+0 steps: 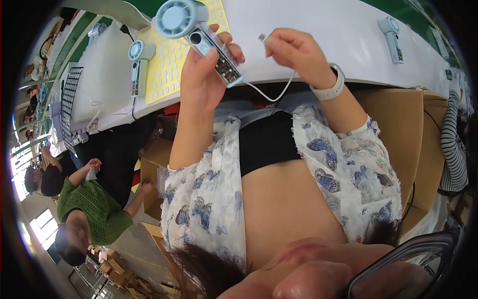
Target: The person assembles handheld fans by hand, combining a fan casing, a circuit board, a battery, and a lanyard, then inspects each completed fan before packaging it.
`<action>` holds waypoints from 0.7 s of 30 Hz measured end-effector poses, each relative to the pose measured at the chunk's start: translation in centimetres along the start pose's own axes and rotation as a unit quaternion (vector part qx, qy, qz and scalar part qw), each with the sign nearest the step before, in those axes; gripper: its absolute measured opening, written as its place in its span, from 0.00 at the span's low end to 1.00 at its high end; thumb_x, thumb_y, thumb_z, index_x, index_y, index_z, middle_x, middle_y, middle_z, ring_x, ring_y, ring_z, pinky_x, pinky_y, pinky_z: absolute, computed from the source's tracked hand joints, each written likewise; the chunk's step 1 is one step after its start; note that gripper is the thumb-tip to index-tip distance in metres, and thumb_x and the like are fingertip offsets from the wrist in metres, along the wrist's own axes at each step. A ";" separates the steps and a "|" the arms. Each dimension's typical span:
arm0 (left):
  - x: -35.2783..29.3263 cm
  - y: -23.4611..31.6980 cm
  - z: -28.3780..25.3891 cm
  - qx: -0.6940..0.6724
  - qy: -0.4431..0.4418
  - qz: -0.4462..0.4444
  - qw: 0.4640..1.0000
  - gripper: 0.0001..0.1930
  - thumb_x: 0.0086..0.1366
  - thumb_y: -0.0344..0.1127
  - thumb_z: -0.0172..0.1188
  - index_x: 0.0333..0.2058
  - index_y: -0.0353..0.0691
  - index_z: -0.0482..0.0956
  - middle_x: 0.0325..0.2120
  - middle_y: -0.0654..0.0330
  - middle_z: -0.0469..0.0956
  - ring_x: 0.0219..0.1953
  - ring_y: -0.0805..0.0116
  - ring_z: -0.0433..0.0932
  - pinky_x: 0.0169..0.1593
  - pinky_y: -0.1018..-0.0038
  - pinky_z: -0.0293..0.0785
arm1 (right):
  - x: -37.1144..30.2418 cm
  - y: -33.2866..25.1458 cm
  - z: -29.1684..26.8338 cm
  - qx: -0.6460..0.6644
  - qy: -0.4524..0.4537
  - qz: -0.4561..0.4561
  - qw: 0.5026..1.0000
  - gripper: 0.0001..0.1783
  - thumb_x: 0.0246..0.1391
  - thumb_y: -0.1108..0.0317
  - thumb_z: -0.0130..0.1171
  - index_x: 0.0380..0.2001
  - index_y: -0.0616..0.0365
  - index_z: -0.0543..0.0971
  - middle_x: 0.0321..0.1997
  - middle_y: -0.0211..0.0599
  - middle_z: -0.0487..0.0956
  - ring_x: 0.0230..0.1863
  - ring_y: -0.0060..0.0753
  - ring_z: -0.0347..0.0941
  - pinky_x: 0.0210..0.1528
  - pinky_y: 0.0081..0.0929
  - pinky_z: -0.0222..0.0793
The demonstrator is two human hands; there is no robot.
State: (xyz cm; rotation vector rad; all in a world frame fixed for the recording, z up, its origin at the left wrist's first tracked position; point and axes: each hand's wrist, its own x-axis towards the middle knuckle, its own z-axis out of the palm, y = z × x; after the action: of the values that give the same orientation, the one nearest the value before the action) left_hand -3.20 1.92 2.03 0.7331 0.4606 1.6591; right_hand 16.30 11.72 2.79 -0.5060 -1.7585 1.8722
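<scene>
My left hand [201, 74] is wrapped round a light blue handheld fan [175, 20], raised over the near edge of the white table. The fan tilts, its round grille at the upper left; its handle shows a dark round button and a see-through section with small parts inside. From the handle's lower end a white cable [274, 99] loops down and up to my right hand [296, 52]. Thumb and fingers of that hand pinch a small greyish plug-like end [263, 37], apart from the fan. A pale watch band [330, 88] is on my right wrist.
On the white table [318, 17] lie a yellow sheet of white stickers [167, 65], a second fan [138, 70] and a third fan [393, 41]. Translucent packaging [99, 72] sits at left. A cardboard box [398, 124] stands at right. A person in green [94, 209] is at left; a striped sleeve [454, 144] shows at right.
</scene>
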 end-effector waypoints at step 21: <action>-0.5 -1.2 1.4 0.091 0.111 0.096 0.985 0.23 0.64 0.33 0.55 0.54 0.32 0.58 0.36 0.56 0.70 0.37 0.63 0.72 0.43 0.62 0.71 | -2.3 0.7 5.7 -0.070 -0.006 0.000 0.998 0.12 0.61 0.66 0.49 0.29 0.63 0.74 0.19 0.27 0.72 0.21 0.15 0.65 0.27 0.14 0.62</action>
State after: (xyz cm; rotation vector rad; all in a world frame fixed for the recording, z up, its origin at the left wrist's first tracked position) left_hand -1.29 1.61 2.14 0.7483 0.7265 1.9067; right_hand 14.64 5.80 2.47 -0.5489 -1.9053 1.7645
